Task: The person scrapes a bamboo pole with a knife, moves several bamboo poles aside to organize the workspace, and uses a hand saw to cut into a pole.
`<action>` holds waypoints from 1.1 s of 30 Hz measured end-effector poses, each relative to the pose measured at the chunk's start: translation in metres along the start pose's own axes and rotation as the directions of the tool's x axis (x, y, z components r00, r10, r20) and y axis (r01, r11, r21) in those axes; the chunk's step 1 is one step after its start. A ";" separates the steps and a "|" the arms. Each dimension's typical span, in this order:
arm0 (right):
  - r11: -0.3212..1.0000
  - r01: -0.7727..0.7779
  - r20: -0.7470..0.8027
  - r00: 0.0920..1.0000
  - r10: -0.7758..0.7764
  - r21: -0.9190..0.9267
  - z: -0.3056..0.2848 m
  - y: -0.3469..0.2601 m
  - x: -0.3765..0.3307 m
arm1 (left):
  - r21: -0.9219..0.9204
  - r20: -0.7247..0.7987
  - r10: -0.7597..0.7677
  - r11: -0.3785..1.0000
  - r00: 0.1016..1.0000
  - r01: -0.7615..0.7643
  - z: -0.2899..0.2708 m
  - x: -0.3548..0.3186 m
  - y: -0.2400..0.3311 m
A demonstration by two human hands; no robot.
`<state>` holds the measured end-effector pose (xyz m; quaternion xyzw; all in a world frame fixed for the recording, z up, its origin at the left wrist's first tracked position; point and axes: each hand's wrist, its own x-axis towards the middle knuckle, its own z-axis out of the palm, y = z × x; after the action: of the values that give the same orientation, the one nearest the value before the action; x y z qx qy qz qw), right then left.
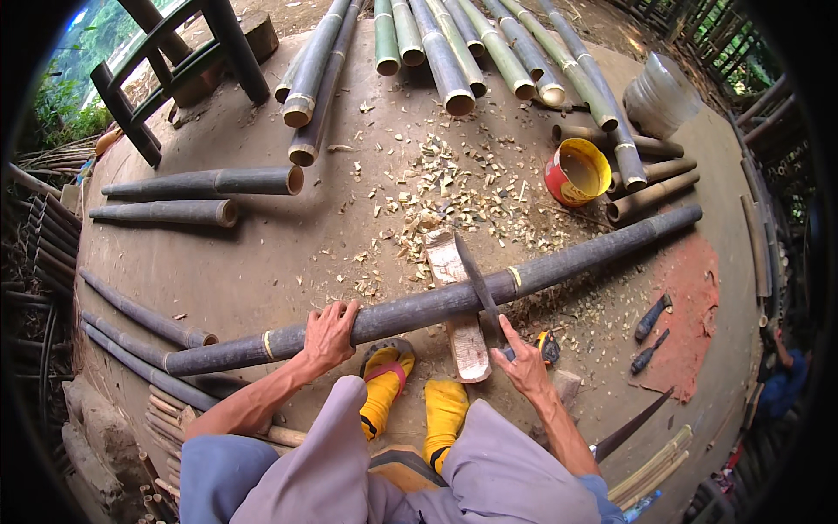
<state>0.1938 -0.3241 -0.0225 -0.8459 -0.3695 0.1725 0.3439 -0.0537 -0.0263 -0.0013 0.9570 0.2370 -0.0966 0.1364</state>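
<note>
A long dark bamboo pole lies slantwise before me, its far right end raised toward the back. My left hand is closed over the pole left of the middle. In my right hand is the handle of a machete, with the index finger stretched along it. The blade points away from me and lies across the pole, near a pale ring at a node. Beneath the pole is a pale, chopped wooden block; it runs from near my feet toward the wood chips.
Wood chips litter the ground beyond the block. Several bamboo poles lie at the back, others at left. A red-yellow bucket stands at right. A tape measure, a red mat with two dark tools and a saw lie nearer.
</note>
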 end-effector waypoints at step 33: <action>0.989 -0.102 -0.016 0.994 0.104 0.103 0.004 -0.012 -0.008 | 0.045 0.039 0.065 0.997 0.997 -0.067 -0.004 0.028 -0.019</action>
<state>0.1802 -0.3230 -0.0166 -0.8471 -0.3122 0.1995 0.3810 -0.0376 0.0029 -0.0083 0.9652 0.2005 -0.1153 0.1219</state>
